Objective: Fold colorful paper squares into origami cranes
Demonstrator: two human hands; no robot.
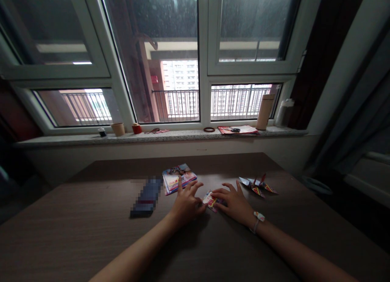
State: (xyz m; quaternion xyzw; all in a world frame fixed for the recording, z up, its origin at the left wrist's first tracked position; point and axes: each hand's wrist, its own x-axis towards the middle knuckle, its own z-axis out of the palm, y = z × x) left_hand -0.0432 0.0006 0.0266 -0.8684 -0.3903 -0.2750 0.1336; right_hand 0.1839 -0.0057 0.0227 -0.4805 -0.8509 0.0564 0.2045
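Observation:
A small folded piece of printed paper point(209, 200), white with pink and yellow figures, lies on the table between my hands. My left hand point(188, 200) grips its left edge near the thumb, the other fingers raised and spread. On the paper's right side, the fingertips and thumb of my right hand point(236, 203) hold it against the table; a bracelet point(258, 217) circles that wrist. Just beyond my left hand is a stack of colourful printed sheets point(179, 177). To the right of my right hand stand folded paper figures point(257, 186) with pointed tips.
A dark, pixelated flat object point(146, 199) lies on the brown table point(76, 233) at left. Along the windowsill point(183, 136) are a paper cup point(118, 129), a red spool-like item point(137, 128), scissors point(235, 130) on papers, a tan flask point(264, 111) and a clear bottle point(284, 113).

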